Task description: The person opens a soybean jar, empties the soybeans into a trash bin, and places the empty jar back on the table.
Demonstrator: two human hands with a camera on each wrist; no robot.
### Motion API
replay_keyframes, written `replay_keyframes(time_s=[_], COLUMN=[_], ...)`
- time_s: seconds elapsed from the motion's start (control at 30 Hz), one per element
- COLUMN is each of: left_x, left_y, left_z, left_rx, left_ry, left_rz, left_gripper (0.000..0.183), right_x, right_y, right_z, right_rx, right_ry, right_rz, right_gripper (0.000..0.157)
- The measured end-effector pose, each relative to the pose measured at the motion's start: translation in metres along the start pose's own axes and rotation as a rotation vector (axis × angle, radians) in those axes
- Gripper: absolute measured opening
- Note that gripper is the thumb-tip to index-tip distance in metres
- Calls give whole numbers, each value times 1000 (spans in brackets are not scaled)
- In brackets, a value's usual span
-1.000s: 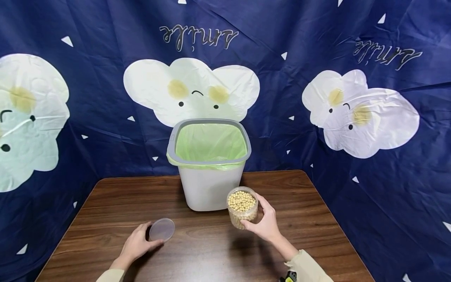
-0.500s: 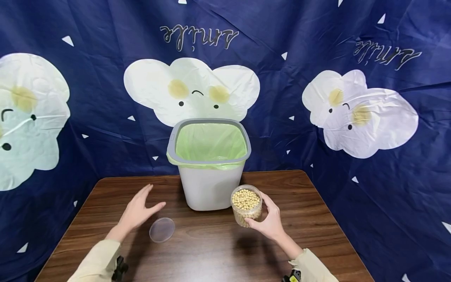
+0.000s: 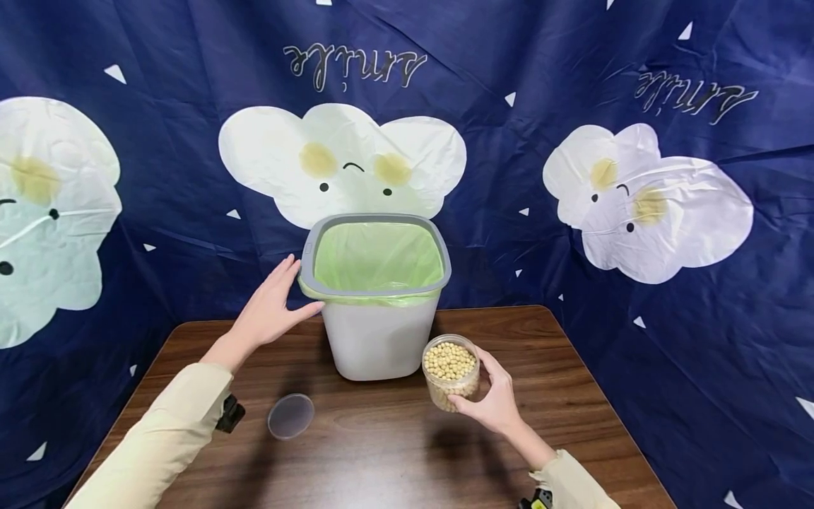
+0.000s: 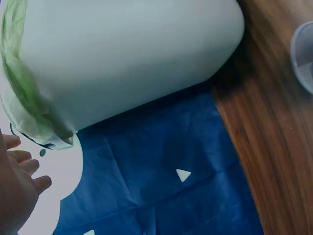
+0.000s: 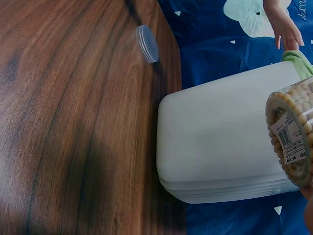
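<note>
My right hand grips a clear jar of pale round beans around its side, mouth up, above the table. In the right wrist view the jar's underside shows a printed label. My left hand is raised with fingers straight, right at the left rim of a white bin. A grey ring tops the bin over a green liner bag, whose edge hangs out below it. In the left wrist view the fingers are spread close to the liner's outer edge, holding nothing.
A clear round lid lies on the brown wooden table, left of the middle. Behind the bin and at both sides hangs a dark blue curtain with white cloud shapes.
My left hand has let go of the lid, leaving it on the table, and moved up and forward to the bin's rim. The jar has shifted slightly right in my right hand.
</note>
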State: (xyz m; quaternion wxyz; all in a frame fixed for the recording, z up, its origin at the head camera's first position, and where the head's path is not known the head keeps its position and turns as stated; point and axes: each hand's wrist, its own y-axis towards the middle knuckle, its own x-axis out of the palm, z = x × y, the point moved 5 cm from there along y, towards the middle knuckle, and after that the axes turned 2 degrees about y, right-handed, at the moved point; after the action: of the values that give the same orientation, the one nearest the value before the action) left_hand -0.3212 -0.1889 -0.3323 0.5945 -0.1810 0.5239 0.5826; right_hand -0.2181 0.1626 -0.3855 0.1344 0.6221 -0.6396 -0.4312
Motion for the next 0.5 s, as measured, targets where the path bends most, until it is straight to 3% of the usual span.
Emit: replay_keyframes(time_s=[0.17,0.5], left_x=[0,7], left_y=[11,15], left_z=[4,6], left_rx=[-14,-47], left_ry=[24,10], left_rz=[-42,-91], left_gripper=[96,93], right_x=[-5,-24], right_y=[6,32], right_z=[-2,-5], right_rx=[-12,-29], right_ry=[-3,-18], right_rz=[0,7], right_gripper=[74,74])
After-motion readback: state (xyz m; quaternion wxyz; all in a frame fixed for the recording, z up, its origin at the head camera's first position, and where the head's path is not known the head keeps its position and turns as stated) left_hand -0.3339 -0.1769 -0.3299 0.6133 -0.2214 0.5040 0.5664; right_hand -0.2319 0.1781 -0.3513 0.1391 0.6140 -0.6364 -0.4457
